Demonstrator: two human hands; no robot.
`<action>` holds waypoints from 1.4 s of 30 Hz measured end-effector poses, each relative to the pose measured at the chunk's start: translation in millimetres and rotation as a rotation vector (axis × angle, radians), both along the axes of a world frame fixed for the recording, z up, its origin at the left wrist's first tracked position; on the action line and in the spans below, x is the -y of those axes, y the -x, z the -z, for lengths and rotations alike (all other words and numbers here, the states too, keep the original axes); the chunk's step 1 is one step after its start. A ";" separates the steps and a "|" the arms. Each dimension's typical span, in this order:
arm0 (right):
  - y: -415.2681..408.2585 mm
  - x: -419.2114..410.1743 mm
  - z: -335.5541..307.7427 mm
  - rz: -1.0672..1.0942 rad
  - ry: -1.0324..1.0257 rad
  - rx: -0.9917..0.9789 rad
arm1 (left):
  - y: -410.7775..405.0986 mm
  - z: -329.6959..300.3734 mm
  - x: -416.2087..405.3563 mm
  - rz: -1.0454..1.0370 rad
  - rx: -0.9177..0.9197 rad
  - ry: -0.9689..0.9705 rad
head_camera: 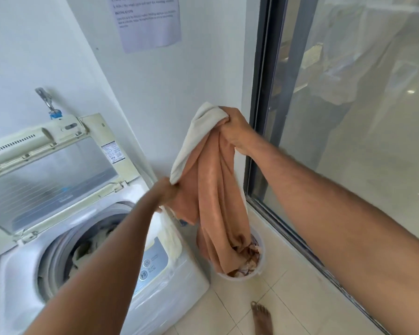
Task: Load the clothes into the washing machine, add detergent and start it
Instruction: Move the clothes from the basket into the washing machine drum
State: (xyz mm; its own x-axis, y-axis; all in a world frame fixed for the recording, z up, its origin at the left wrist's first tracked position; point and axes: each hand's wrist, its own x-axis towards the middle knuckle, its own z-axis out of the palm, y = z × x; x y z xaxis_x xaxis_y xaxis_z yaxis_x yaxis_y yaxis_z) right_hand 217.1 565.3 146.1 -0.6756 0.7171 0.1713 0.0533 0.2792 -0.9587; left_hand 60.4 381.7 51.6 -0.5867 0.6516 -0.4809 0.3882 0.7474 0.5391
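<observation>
so right hand point(230, 128) is bunched round the top of the orange towel point(215, 189), held high so its tail clears the basket point(260, 268); left hand point(166, 192) pinches its pale edge, probably steering it toward the open washing machine point(169, 281)

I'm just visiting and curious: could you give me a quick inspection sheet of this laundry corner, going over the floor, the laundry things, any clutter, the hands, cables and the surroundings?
Surface: pale tiled floor; a bare foot stands on it.
Job's things: top-loading washing machine, lid raised, some clothes already in the drum. An orange and white cloth hangs with its lower end in the white laundry basket beside the machine. No detergent seen.
Clutter: nothing seen.
Hands: the right hand grips the cloth's top; the left hand, blurred, holds its white edge.
Cables: nothing seen.
Surroundings: white wall with a printed notice, a tap above the machine, a glass door on the right.
</observation>
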 end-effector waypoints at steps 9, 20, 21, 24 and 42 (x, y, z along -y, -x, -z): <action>12.6 30.3 -14.8 -0.005 -0.094 0.195 | -38.0 -77.5 -41.8 0.313 0.206 -0.432; -28.4 60.6 78.6 -0.175 -0.022 0.572 | -13.5 -142.8 -58.0 0.056 0.276 -1.038; -31.2 68.9 95.2 -0.178 0.019 0.594 | -11.1 -156.5 -56.8 0.100 0.335 -1.098; -26.1 81.2 116.3 0.001 0.271 0.432 | 5.5 -184.0 -48.1 0.128 0.358 -1.173; 2.9 51.7 -2.8 -0.236 -0.024 0.005 | -7.0 -89.2 -23.0 -0.055 -0.428 -0.597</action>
